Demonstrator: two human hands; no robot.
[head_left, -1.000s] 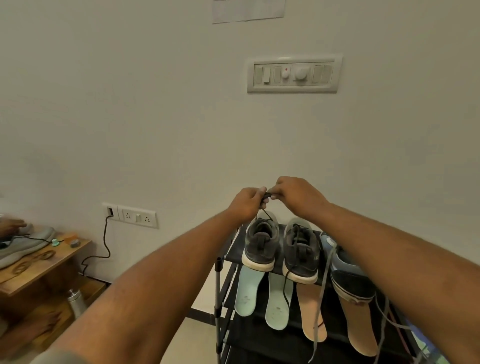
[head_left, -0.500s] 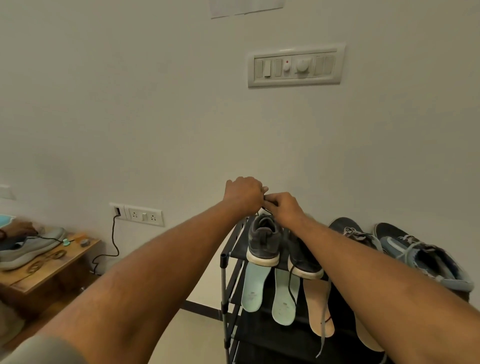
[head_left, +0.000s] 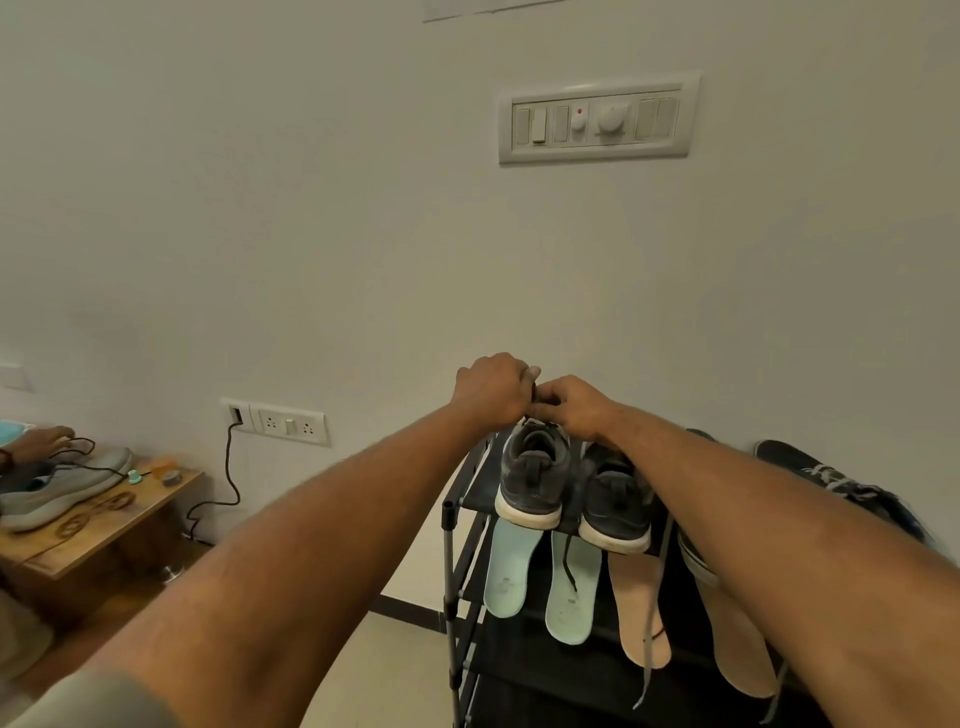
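Topping black rack (head_left: 448, 540) by wall (head_left: 363, 234): grey sneakers (head_left: 530, 480)

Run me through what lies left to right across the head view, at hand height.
Light grey shoe on the wooden table → wall socket → left hand → black lace pinched by both hands → right hand → dark laced shoe at far right.

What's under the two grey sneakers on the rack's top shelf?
Two mint insoles show below their heels, a tan insole beside them, a black lace dangling across. The shelf right beneath the sneakers is covered.
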